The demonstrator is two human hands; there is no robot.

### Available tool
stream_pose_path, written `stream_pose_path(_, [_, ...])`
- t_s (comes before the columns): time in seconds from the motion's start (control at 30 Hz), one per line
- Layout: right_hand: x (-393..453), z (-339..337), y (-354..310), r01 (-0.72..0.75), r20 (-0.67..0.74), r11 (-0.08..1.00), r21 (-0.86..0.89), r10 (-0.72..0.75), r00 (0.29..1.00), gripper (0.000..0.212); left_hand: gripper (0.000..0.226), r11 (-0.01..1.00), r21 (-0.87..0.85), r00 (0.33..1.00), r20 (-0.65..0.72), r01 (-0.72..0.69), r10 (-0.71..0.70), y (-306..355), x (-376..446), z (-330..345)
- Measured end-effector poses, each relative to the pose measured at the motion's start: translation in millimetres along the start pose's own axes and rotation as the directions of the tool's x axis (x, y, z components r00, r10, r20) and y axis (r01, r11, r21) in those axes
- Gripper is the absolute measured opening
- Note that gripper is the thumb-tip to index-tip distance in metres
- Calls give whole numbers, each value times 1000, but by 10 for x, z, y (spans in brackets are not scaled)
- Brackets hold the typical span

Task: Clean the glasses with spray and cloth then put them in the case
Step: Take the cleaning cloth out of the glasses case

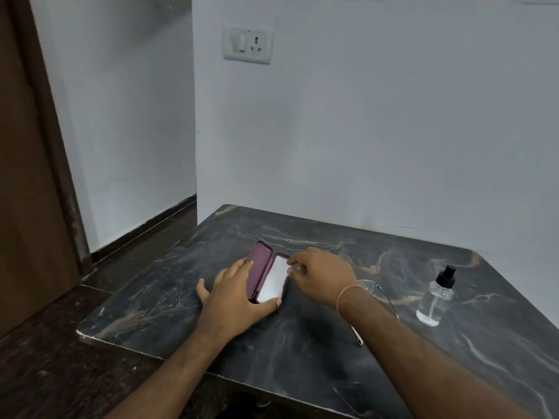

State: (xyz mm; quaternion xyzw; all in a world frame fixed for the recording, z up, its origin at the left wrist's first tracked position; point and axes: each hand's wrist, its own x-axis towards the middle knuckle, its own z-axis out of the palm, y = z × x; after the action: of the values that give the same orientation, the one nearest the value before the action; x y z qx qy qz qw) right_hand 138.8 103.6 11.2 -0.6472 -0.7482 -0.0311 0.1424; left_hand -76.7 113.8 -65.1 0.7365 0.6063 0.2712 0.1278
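a dark marbled desk (302,352) fills the lower frame, set against a pale wall w/ a switch-and-socket plate (248,45). on it lies an open maroon case (262,275), lid up at left, white cloth (273,282) in its tray. the left hand (239,293) lies spread flat over the case's near side, thumb at the front edge, pinning it down. the right hand (320,276) reaches in from the right, thumb & forefinger pinching the cloth's far corner. the glasses (375,300) sit on the desk just right of the case, partly hidden under the right wrist; a clear spray bottle (434,299) w/ black pump stands upright, well apart to the right. step in hand looks to be freeing the cloth, so cleaning hasn't begun. doing it well prob means keeping the left palm firm so the case doesn't skid or snap shut, lifting the cloth straight up by the corner, & keeping the forearm off the glasses beneath it.
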Motion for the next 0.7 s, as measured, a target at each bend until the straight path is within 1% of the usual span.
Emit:
stream_pose_path(0.13, [169,122,-99,-54,49,992,-114,60,997,43,124,999,5,998,-32,-53,53,1,-8,9])
stream_pose_path(0.2, [215,180,-103,-79,66,981,-175,92,994,43,124,998,5,997,-36,-65,65,7,-9,7])
stream_pose_path(0.37, [325,250,-127,-124,67,971,-203,140,988,41,116,996,10,995,-44,-87,87,24,-36,-22])
stream_pose_path(0.5, [404,297,-174,-129,79,965,-229,151,985,33,112,995,17,994,-41,-99,100,43,-47,-25])
stream_pose_path(0.63, [422,275,-245,-138,76,970,-198,156,985,20,116,997,9,996,-34,-79,79,33,-36,-24])
stream_pose_path(0.7, [376,211,-234,-157,59,982,-105,164,985,18,118,998,13,998,-16,-57,57,34,-37,-21])
